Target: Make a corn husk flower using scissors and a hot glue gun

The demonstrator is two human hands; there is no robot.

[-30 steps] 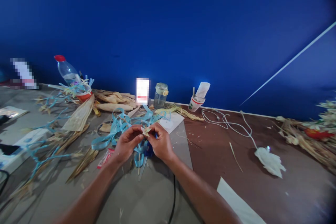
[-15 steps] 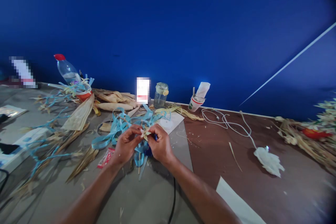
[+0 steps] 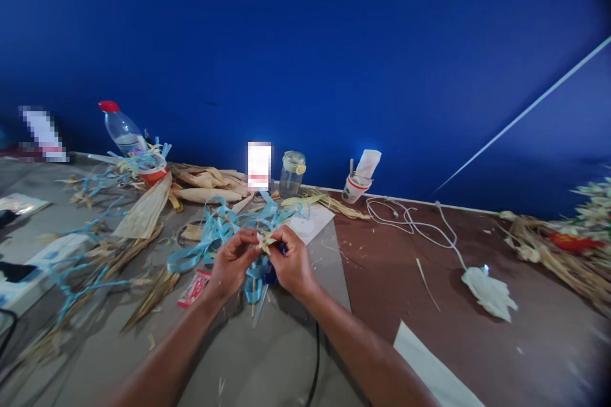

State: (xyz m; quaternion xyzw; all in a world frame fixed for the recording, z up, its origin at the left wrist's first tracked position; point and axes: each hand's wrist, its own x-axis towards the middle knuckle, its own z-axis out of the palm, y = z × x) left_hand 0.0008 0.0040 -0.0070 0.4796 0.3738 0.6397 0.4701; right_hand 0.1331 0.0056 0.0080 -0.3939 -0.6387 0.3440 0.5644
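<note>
Between my fingertips is a small, pale flower made of what looks like dried husk, its pointed petals spread. My left hand pinches it from the left, and my right hand pinches it from the right. Light blue ribbon lies in loose loops behind and beside both hands. A dark blue object is partly hidden under my right hand. Close to my left wrist lies a red and white packet.
Dried husks lie along the wall beside a clear jar. A paper cup stands further right, near a white cable. Blue-wrapped stems spread at left, by a red-capped bottle. White paper lies front right.
The flower has turned slightly between my fingertips. Both hands stay in nearly the same place, still pinching it.
</note>
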